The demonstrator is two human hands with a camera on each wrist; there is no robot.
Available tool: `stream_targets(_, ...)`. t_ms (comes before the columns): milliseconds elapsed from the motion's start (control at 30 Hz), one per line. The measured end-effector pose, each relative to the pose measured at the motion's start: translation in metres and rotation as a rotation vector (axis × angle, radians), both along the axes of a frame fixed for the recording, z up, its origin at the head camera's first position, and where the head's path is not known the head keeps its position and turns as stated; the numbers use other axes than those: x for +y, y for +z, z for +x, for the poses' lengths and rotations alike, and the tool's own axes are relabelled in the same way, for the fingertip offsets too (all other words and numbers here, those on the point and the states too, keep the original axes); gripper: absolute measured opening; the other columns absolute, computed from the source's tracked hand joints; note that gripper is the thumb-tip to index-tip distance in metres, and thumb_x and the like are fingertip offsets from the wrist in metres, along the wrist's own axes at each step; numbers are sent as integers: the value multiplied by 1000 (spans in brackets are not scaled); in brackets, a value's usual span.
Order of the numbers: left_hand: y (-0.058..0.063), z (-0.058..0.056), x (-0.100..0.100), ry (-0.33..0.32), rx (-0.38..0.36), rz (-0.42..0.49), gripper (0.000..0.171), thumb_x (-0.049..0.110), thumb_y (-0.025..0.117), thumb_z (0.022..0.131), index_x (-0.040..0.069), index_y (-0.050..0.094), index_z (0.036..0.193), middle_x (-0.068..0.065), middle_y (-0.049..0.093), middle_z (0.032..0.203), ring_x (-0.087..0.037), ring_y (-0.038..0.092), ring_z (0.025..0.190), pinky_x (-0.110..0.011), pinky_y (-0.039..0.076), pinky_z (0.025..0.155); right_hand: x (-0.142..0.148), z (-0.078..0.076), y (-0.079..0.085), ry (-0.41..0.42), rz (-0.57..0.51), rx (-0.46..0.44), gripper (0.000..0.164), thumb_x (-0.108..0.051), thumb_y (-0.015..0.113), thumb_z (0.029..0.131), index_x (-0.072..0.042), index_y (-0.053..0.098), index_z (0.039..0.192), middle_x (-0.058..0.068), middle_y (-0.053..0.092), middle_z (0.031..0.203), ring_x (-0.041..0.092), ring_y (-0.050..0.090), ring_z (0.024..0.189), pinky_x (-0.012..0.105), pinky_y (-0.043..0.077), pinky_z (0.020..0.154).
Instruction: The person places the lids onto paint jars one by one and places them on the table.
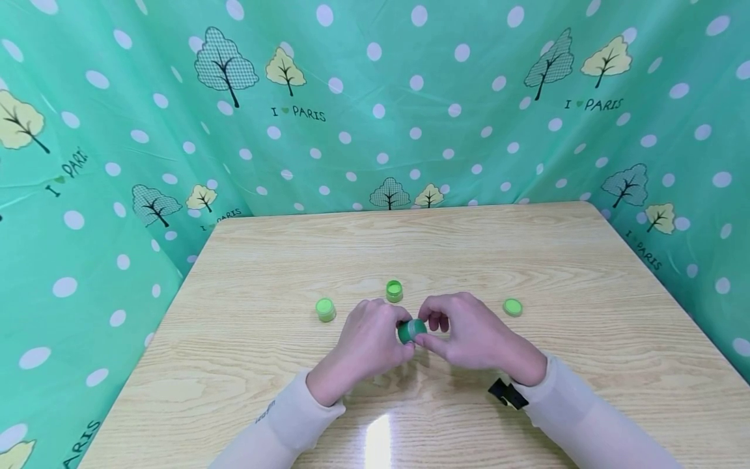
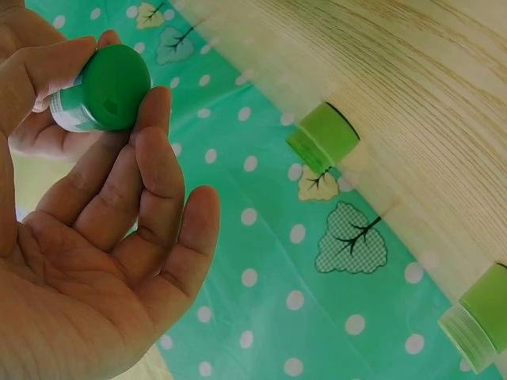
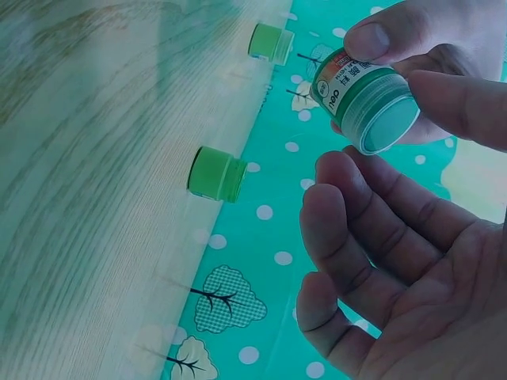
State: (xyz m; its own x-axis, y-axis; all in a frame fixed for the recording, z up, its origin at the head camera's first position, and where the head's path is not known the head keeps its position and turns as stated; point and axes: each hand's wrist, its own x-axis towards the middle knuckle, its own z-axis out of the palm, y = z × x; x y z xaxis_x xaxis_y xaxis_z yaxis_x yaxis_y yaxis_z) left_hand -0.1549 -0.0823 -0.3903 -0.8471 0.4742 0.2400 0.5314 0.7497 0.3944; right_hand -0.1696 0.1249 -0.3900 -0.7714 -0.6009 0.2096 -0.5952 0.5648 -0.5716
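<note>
Fingers of the left hand point(image 1: 375, 332) clamp the green jar point(image 1: 411, 331) above the table point(image 1: 234, 365); the right hand point(image 1: 469, 332) pinches its clear end. An uneven squeeze could make it slip and drop. Two paler jars point(image 1: 325, 311) stand at ten and eleven o'clock; between two and three, an apparent lid point(image 1: 512, 307): three jars, one lid.

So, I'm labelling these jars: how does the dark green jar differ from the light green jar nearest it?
The dark green jar is a deep, bluish green; the light green jar is brighter and yellower. The dark green jar is tilted, held by the left hand and right hand; the light green jar stands upright on the table. Both are short and cylindrical.
</note>
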Motion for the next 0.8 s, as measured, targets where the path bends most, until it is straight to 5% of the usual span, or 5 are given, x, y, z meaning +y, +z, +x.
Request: stream_targets(800, 0, 0, 1, -3, 27, -7, 29, 13, 83, 67, 25, 57, 60, 17, 41, 51, -5, 37, 54, -27, 41, 66, -2, -1, -3, -9, 21, -8, 23, -32, 72, 96, -23, 61, 78, -15, 53, 63, 1, 45, 51, 23, 42, 50)
